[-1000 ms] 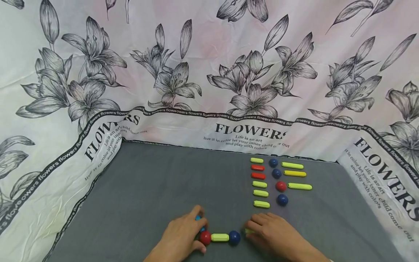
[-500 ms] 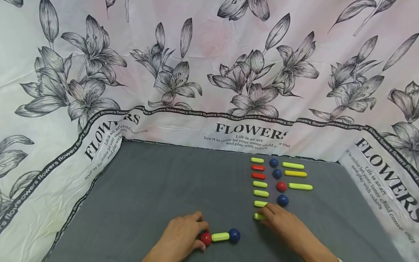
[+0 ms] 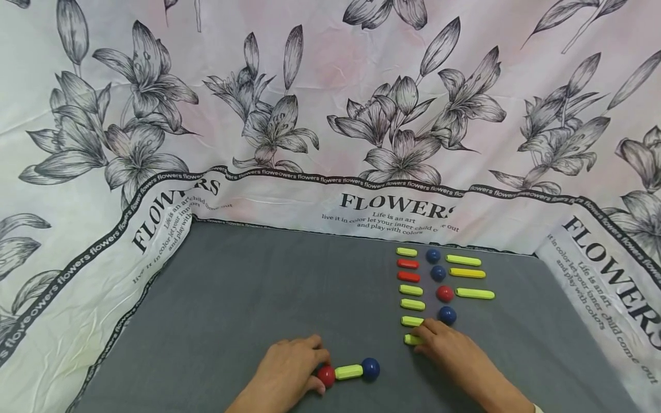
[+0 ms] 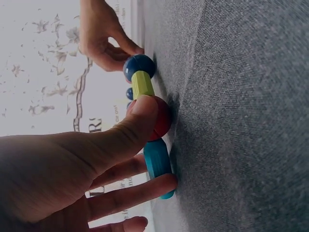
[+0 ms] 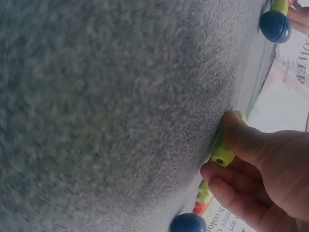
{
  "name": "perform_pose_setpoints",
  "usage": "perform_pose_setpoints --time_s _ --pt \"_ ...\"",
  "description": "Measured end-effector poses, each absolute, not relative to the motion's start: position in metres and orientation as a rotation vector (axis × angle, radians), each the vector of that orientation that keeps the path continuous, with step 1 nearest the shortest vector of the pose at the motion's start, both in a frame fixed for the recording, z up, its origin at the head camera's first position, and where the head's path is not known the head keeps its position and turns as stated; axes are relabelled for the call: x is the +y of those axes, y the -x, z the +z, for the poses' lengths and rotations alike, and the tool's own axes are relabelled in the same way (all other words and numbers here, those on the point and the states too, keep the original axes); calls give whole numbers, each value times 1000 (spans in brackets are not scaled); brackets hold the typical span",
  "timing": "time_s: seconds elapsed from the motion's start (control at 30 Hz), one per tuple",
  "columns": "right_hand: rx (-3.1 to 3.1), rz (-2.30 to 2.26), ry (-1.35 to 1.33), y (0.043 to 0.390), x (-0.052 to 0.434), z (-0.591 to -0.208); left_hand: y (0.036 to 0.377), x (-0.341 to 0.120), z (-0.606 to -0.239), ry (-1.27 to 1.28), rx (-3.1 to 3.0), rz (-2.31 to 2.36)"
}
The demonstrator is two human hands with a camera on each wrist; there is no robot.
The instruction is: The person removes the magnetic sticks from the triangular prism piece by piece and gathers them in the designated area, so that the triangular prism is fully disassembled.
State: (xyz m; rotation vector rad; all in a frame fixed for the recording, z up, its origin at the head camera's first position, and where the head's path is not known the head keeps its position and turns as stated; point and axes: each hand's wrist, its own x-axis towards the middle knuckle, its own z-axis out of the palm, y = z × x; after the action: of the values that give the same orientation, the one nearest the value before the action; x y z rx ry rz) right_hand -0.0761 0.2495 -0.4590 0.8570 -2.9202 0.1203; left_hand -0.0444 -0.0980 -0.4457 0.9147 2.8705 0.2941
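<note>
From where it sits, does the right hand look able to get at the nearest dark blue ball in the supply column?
Probably yes: the right hand lies just below that dark blue ball, nothing between them, though it grips a green stick.

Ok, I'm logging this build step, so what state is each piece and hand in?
left hand: holds the red ball
chain: red ball, green stick, blue ball joined, lying flat
teal stick: joined to red ball, under the fingers
right hand: pinches a loose green stick
spare sticks: lying loose in rows
</note>
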Motion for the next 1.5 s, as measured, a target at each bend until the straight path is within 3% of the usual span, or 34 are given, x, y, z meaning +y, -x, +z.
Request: perform_pose_setpoints --time_s 0.3,0.8,1.5 --pt "-2737 12 -975 76 248 -458 45 -96 -445 -892 2828 323" --pt "-2764 496 -1333 53 193 -460 44 -94 -449 -919 2857 293" --pt "-2781 649 -1261 54 181 -471 44 -93 -449 -936 2917 268"
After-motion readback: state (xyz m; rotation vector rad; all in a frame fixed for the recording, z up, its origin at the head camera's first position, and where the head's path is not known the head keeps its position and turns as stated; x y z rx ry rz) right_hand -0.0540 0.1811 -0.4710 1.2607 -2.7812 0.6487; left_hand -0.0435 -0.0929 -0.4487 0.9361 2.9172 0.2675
